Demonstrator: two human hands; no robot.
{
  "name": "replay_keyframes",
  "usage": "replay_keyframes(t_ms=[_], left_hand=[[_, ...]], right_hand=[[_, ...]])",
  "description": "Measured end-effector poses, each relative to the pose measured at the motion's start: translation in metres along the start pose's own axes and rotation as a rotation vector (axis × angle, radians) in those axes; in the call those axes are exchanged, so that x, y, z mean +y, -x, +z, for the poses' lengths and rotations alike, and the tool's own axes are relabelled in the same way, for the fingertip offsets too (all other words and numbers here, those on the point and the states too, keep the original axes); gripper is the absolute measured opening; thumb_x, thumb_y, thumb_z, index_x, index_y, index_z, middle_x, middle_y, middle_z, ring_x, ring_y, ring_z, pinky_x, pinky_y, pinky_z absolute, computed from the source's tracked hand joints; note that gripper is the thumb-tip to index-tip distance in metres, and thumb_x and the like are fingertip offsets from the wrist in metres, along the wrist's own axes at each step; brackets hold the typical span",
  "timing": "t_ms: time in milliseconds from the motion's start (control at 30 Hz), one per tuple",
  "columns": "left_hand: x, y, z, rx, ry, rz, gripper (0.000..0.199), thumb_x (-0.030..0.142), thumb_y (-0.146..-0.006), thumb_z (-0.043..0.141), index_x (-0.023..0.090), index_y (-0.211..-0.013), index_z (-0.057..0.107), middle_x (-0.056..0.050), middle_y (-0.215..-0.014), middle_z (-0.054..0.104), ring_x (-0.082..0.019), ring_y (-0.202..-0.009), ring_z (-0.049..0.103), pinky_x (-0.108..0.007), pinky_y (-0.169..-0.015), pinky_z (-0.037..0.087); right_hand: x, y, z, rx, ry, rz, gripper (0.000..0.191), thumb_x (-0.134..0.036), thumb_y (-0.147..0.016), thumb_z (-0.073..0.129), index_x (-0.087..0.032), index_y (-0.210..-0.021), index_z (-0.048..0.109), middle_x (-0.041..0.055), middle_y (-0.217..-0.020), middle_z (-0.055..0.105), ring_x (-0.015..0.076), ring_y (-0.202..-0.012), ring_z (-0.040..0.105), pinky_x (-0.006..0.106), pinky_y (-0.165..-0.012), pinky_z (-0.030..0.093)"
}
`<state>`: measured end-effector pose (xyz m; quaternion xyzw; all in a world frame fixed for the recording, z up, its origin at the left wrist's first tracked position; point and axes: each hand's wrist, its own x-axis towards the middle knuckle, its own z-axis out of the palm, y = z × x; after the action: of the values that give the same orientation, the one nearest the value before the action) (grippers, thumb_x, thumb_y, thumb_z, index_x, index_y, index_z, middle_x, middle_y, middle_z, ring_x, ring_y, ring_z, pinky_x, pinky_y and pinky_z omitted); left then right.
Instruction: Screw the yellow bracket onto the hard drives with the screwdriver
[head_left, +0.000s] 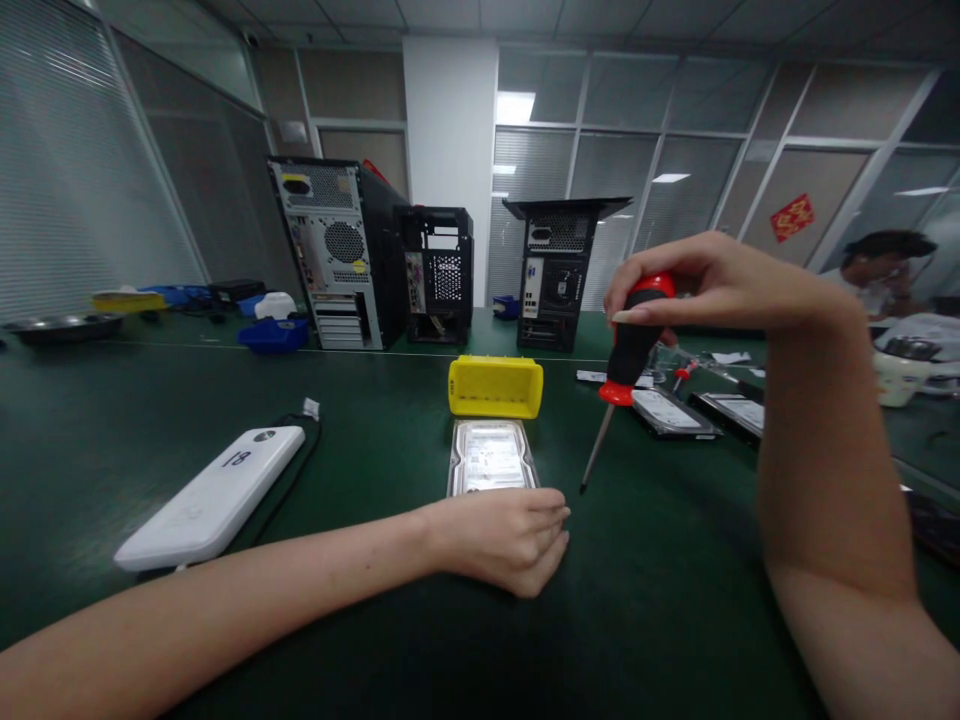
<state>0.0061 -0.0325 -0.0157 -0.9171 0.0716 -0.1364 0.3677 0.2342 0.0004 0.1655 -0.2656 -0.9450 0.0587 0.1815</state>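
My right hand (675, 285) grips a red and black screwdriver (634, 340) by its handle, with the metal tip pointing down above the green table. Near the middle, my left hand (510, 540) lies with its fingers curled over the near end of a silver hard drive (493, 455). The hand covers that end of the drive, and whatever its fingertips hold is hidden. Right behind the drive a yellow plastic bin (496, 388) shows its open side. The screwdriver tip is to the right of the drive, apart from it.
A white power bank (214, 498) with a black cable lies left on the green table (375, 430). Computer cases (341, 250) stand at the back. More hard drives (671, 412) lie right, beyond the screwdriver. A blue bin (274, 335) is back left. A person (885, 270) sits far right.
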Motion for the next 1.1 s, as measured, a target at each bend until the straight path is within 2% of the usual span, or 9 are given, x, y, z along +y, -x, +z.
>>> replay_keyframes(t_ms=[200,267,367,433,600,700,833,967,1100], left_hand=[[0.000,-0.005,-0.002,-0.026,0.303,-0.228,0.018,0.007,-0.086,0.048,0.009,-0.083,0.066,-0.009,-0.078,0.070,-0.018,-0.082,0.065,-0.033,-0.087,0.043],[-0.006,-0.005,-0.007,0.013,0.525,-0.382,0.013,0.012,-0.085,0.053,0.011,-0.088,0.066,-0.007,-0.084,0.070,-0.016,-0.083,0.064,-0.032,-0.087,0.043],[-0.022,-0.001,-0.013,0.075,0.893,-0.754,0.013,0.019,-0.082,0.059,0.014,-0.092,0.066,-0.003,-0.089,0.070,-0.013,-0.083,0.064,-0.026,-0.080,0.046],[-0.033,0.003,-0.014,0.136,1.051,-0.939,0.013,0.023,-0.081,0.060,0.014,-0.088,0.067,-0.003,-0.088,0.070,-0.013,-0.083,0.064,-0.026,-0.077,0.048],[-0.049,0.014,-0.007,0.224,1.345,-1.159,0.020,0.026,-0.078,0.063,0.011,-0.091,0.065,-0.008,-0.091,0.071,-0.017,-0.086,0.066,-0.031,-0.080,0.050],[-0.051,0.018,-0.001,0.230,1.474,-1.215,0.021,0.024,-0.076,0.066,0.011,-0.092,0.065,-0.009,-0.092,0.071,-0.017,-0.087,0.067,-0.032,-0.079,0.051],[-0.052,0.021,0.003,0.233,1.518,-1.198,0.027,0.023,-0.074,0.068,0.013,-0.099,0.065,-0.008,-0.097,0.070,-0.016,-0.089,0.066,-0.032,-0.084,0.050],[-0.053,0.023,0.006,0.214,1.496,-1.163,0.031,0.023,-0.074,0.069,0.016,-0.104,0.066,-0.007,-0.099,0.070,-0.016,-0.093,0.065,-0.032,-0.087,0.048],[-0.048,0.023,0.005,0.135,1.368,-1.059,0.022,0.029,-0.076,0.066,0.016,-0.094,0.070,-0.006,-0.093,0.071,-0.016,-0.086,0.064,-0.030,-0.078,0.048]], right_hand=[[-0.002,-0.001,0.001,-0.004,0.037,-0.037,0.019,-0.026,-0.084,0.054,-0.010,-0.092,0.061,0.0046,-0.086,0.061,0.0056,-0.070,0.056,0.011,-0.058,0.045],[0.000,0.001,0.000,0.019,0.025,-0.035,0.020,-0.027,-0.083,0.055,-0.011,-0.091,0.061,0.0045,-0.085,0.062,0.0066,-0.069,0.058,0.012,-0.056,0.047],[0.003,0.004,-0.001,0.100,0.003,-0.058,0.023,-0.031,-0.079,0.060,-0.011,-0.088,0.063,0.0048,-0.082,0.063,0.0095,-0.067,0.060,0.014,-0.050,0.048],[0.005,0.006,-0.002,0.154,-0.039,-0.072,0.023,-0.032,-0.078,0.061,-0.011,-0.087,0.063,0.0051,-0.081,0.062,0.0101,-0.065,0.059,0.015,-0.046,0.048],[0.006,0.006,-0.001,0.319,-0.112,-0.086,0.023,-0.033,-0.076,0.063,-0.011,-0.083,0.061,0.0051,-0.077,0.060,0.0103,-0.059,0.058,0.017,-0.042,0.048],[0.007,0.003,0.001,0.387,-0.104,-0.079,0.025,-0.034,-0.076,0.064,-0.011,-0.082,0.060,0.0051,-0.076,0.060,0.0092,-0.057,0.056,0.017,-0.043,0.046],[0.009,0.001,0.002,0.422,-0.085,-0.102,0.022,-0.032,-0.077,0.064,-0.011,-0.082,0.061,0.0048,-0.075,0.058,0.0071,-0.059,0.054,0.016,-0.047,0.045],[0.009,0.002,0.001,0.415,-0.093,-0.107,0.020,-0.031,-0.078,0.063,-0.011,-0.083,0.060,0.0048,-0.077,0.058,0.0084,-0.062,0.055,0.016,-0.047,0.046],[0.006,0.004,0.000,0.376,-0.112,-0.098,0.018,-0.030,-0.079,0.062,-0.012,-0.083,0.060,0.0042,-0.077,0.058,0.0099,-0.061,0.057,0.017,-0.043,0.047]])
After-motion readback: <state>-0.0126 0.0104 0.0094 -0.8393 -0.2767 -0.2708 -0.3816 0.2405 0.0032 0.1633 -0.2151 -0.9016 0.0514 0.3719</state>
